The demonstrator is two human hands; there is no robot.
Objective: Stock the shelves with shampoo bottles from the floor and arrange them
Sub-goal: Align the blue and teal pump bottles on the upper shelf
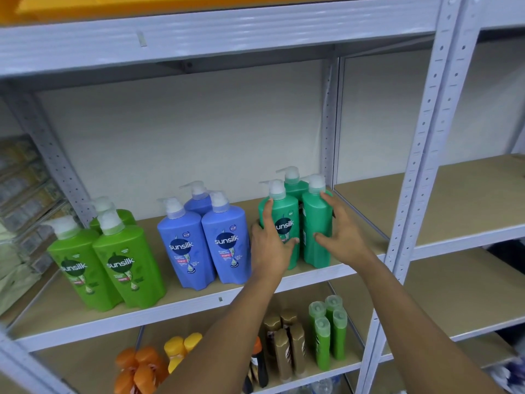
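Three teal-green pump shampoo bottles stand at the right end of the middle shelf (355,268). My left hand (270,240) grips the front left teal bottle (285,211), whose label faces me. My right hand (342,234) grips the front right teal bottle (315,220), which shows its plain side. A third teal bottle (295,183) stands behind them. To the left stand three blue pump bottles (225,243) and, further left, three light-green pump bottles (127,265).
The lower shelf holds small green bottles (329,336), brown bottles (287,345), yellow bottles (181,351) and orange bottles (139,368). A grey upright post (420,155) separates this bay from a bare shelf bay (454,200) on the right. Stacked packages (22,189) sit at far left.
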